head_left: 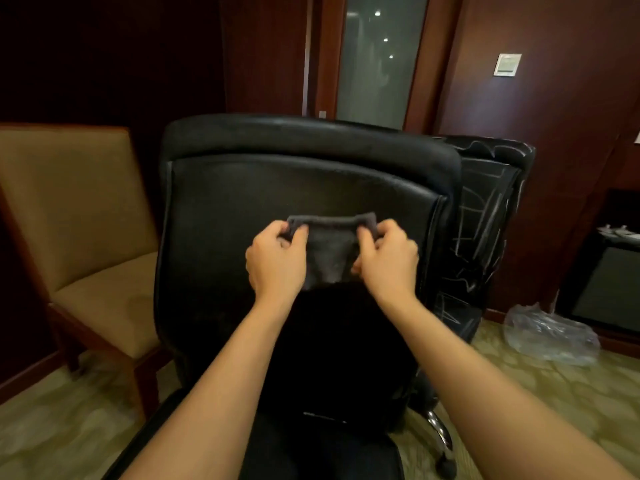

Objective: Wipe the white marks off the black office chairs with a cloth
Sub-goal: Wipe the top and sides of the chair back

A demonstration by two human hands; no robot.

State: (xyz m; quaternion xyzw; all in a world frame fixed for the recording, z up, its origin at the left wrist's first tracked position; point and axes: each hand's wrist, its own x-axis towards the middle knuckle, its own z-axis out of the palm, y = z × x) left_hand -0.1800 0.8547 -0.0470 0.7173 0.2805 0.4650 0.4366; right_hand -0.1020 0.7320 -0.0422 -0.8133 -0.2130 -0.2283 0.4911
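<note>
The person is standing at the back of the nearer black office chair (304,188), holding a grey cloth (329,251) stretched between both hands in front of the backrest; the left hand (277,258) is pinching the cloth's left upper corner, fingers curled round the fabric, and the right hand (388,258) is gripping the right upper corner likewise, so each grip is clamped on the cloth; the cloth is hanging between them, and whether it is touching the leather cannot be told from this view.

The nearer backrest is looking mostly dark, with only a faint haze on the panel; the second black office chair (485,216), standing just behind and to the right, is carrying plenty of white marks (471,209) across its back, so the larger share of the work appears to be waiting there.

The person seems to be refolding or spreading the cloth to present a fresh face. Risks from here, as a judgement: a loosely bunched cloth may be smearing chalky residue rather than lifting it; a dirty face turned outward may be laying marks on the cleaner chair; a chair on castors may be rolling or swivelling under pressure with no hand steadying it; the plastic bag (550,337) on the carpet beside the marked chair may be catching a foot.
</note>
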